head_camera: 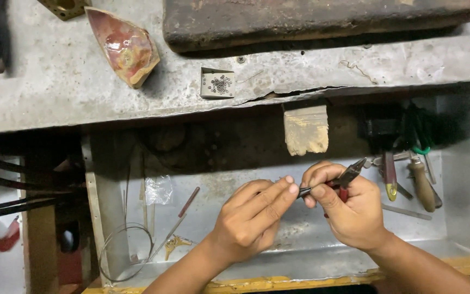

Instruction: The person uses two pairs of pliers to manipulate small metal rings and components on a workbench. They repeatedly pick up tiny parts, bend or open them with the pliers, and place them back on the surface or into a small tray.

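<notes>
While the right hand (349, 209) grips red-handled steel pliers (349, 177), the left hand (254, 218) pinches their slim tip.

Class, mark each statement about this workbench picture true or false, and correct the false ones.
1. The right hand holds pliers. True.
2. The left hand rests flat on the bench top. False: it is raised, fingertips meeting the pliers' tip.
3. A small tray of tiny metal rings sits on the bench top. True.
4. The reddish polished stone lies in the drawer. False: it is on the bench top.
5. A wire coil lies in the drawer. True.
</notes>
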